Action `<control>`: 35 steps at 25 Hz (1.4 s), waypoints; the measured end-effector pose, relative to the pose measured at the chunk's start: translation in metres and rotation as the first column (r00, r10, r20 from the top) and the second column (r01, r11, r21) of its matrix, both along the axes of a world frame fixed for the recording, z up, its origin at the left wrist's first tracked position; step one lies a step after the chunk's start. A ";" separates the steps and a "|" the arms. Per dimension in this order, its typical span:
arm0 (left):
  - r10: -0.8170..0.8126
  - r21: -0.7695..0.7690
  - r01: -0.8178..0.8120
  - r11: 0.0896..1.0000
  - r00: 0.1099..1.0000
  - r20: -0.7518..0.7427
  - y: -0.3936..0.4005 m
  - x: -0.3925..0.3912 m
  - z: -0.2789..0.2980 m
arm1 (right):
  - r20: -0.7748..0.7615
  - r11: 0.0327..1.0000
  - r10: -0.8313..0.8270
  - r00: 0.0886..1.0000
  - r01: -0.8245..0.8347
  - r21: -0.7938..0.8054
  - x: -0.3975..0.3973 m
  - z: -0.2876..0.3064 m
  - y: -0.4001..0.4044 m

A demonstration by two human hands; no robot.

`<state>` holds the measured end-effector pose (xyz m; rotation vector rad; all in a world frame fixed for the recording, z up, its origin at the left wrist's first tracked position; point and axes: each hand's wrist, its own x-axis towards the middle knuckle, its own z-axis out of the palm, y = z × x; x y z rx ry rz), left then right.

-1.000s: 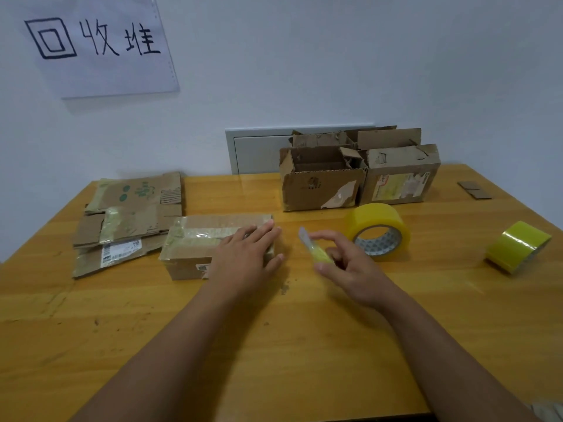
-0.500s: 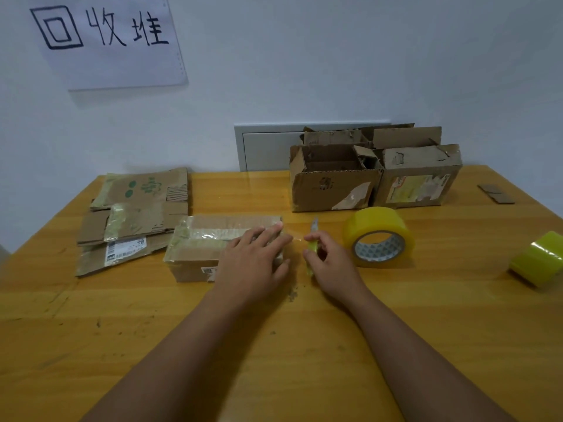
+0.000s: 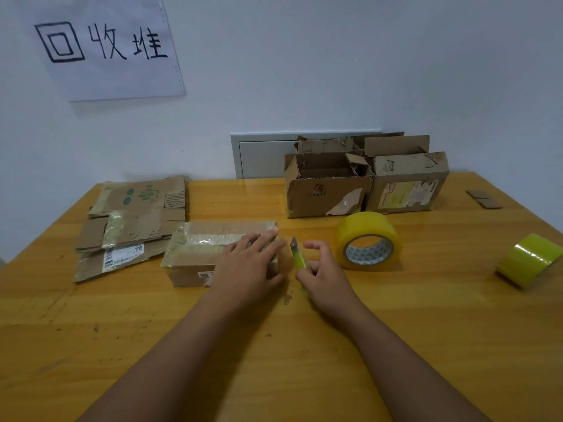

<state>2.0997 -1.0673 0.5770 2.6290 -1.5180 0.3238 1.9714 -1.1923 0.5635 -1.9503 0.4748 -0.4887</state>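
Head view: left hand (image 3: 246, 266) lies flat on taped box (image 3: 210, 236), right hand (image 3: 327, 275) holds green cutter (image 3: 298, 257)

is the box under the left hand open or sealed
Sealed. The box has its flaps flat with clear tape along the top seam; the left hand rests flat on it.

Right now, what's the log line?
left hand flat on taped cardboard box | right hand holds green utility knife, blade beside box | nearer tape roll untouched

Green knife (image 3: 298, 257), brown box (image 3: 195, 254), yellow tape (image 3: 368, 239)
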 end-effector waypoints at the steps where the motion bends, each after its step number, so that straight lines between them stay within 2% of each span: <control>1: -0.002 -0.004 0.002 1.000 1.000 -0.007 0.000 0.000 0.000 | -0.008 1.000 0.006 1.000 -0.005 0.015 0.000 -0.002 0.002; 11: 0.006 -0.025 -0.006 1.000 1.000 -0.015 -0.002 0.005 -0.005 | 0.023 1.000 -0.017 1.000 0.017 -0.018 0.002 -0.004 0.010; 18: 0.004 -0.030 -0.005 1.000 1.000 -0.030 -0.002 0.002 -0.002 | -0.030 0.996 -0.009 1.000 0.006 -0.086 0.003 -0.002 0.010; 26: -0.028 0.048 0.032 0.998 0.996 -0.079 0.001 0.005 0.007 | -0.192 0.971 0.084 0.978 -0.123 -0.203 -0.005 0.002 0.011; 29: -0.028 0.052 0.032 0.998 0.996 -0.087 0.001 0.005 0.007 | -0.245 0.977 0.112 0.963 -0.152 -0.151 -0.025 0.008 -0.001; 32: -0.024 0.040 0.028 0.999 0.995 -0.100 0.000 0.006 0.006 | -0.316 0.962 0.238 0.918 -0.268 -0.057 -0.053 0.013 -0.020; 35: -0.022 0.030 0.025 0.999 0.994 -0.110 0.001 0.007 0.007 | -0.427 0.920 0.277 0.861 -0.366 -0.142 -0.063 0.014 -0.020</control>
